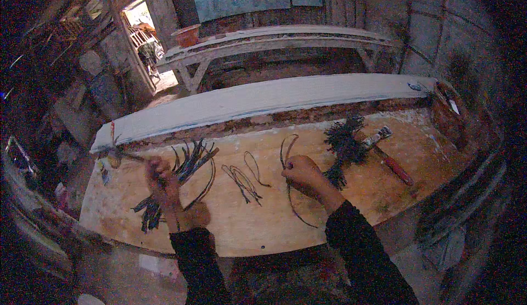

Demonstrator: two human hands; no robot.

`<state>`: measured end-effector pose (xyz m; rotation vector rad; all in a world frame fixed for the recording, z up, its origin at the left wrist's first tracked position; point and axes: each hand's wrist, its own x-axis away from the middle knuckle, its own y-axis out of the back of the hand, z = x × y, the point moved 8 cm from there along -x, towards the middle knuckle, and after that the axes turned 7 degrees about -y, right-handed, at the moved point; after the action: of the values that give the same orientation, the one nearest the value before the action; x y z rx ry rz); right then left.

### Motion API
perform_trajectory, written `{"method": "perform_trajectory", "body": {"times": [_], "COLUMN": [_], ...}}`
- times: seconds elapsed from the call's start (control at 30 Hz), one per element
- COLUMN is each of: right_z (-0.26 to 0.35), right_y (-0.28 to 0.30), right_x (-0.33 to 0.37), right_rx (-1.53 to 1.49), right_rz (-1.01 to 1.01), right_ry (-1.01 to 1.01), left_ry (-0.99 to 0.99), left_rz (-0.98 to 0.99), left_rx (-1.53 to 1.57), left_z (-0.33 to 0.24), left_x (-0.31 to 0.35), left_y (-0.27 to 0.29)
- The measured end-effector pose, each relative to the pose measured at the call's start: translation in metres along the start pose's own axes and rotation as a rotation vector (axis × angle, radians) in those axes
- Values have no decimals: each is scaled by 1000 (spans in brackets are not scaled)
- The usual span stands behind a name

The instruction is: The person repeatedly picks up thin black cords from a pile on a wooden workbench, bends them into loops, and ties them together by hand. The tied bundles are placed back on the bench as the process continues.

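Observation:
My right hand pinches a thin dark cord over the wooden board; the cord's upper end curves away and its lower end trails toward the near edge. Farther left, my left hand is closed, with a thin dark stick-like piece jutting out to its left; what the fingers grip is unclear. A bundle of dark strips fans out beside and partly behind this hand, with more strip ends below it. Between my hands lie several loose loops of cord.
At right lie a dark shaggy bundle of cords and a red-handled tool with a whitish metal head. A brown basket-like container stands at the far right. Behind the board runs a raised pale plank; beyond is a long bench.

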<state>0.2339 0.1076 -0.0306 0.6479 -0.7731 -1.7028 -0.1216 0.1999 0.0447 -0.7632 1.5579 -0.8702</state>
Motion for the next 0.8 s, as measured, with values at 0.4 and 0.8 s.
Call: {"method": "perform_trajectory", "body": {"times": [0.4, 0.8], "right_z": [37, 43], "right_y": [-7, -16], "right_x": [30, 36], "right_rx": [-1004, -990], "right_rz": [316, 351], "right_ry": [-137, -100], "left_ry": [467, 417], "left_rz": [-213, -140], "left_rx": [-1118, -1155], "left_z": [194, 192], "left_x": [75, 74], "left_y": [-2, -9]}}
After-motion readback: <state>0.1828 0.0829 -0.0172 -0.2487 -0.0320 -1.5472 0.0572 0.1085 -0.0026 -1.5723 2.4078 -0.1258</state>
